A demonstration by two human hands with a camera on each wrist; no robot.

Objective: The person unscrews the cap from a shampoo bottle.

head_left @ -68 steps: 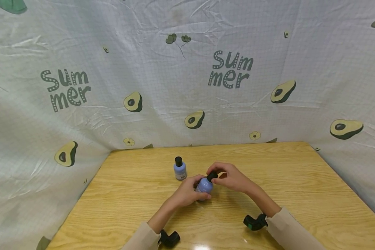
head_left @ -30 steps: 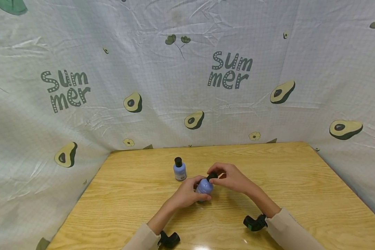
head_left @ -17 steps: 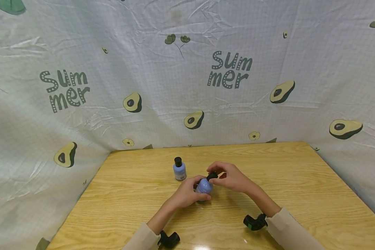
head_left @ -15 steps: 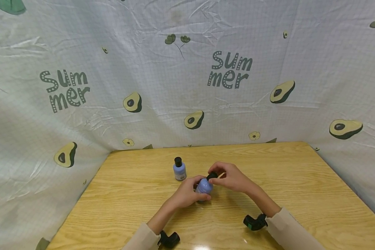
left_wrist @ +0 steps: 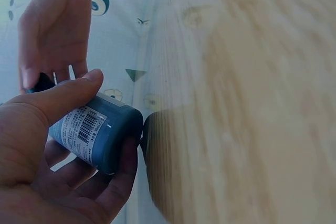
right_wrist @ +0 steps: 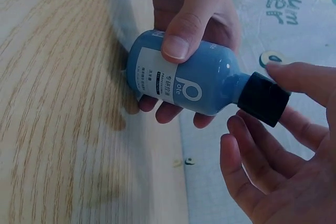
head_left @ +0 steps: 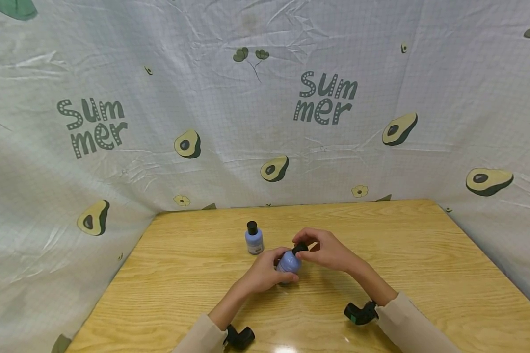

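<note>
My left hand (head_left: 261, 272) grips the body of a blue-purple shampoo bottle (head_left: 289, 263), thumb on one side and fingers round the other. The bottle tilts towards the right, low over the table; I cannot tell if its base touches the wood. My right hand (head_left: 327, 251) pinches the black cap (right_wrist: 264, 99) between thumb and fingers. The cap sits at the bottle's neck. A white printed label faces out in the right wrist view, and a barcode label (left_wrist: 88, 128) shows in the left wrist view. A second, similar bottle (head_left: 254, 241) stands upright with its black cap on, just behind my left hand.
The wooden table (head_left: 194, 245) spreads under both hands. A pale cloth (head_left: 229, 103) with avocado and "summer" prints hangs behind and along the sides. Black wrist cameras sit on both forearms, the right camera (head_left: 360, 314) close above the tabletop.
My right fingers shift slightly round the cap across the frames. The left hand, its bottle and the standing bottle keep their places.
</note>
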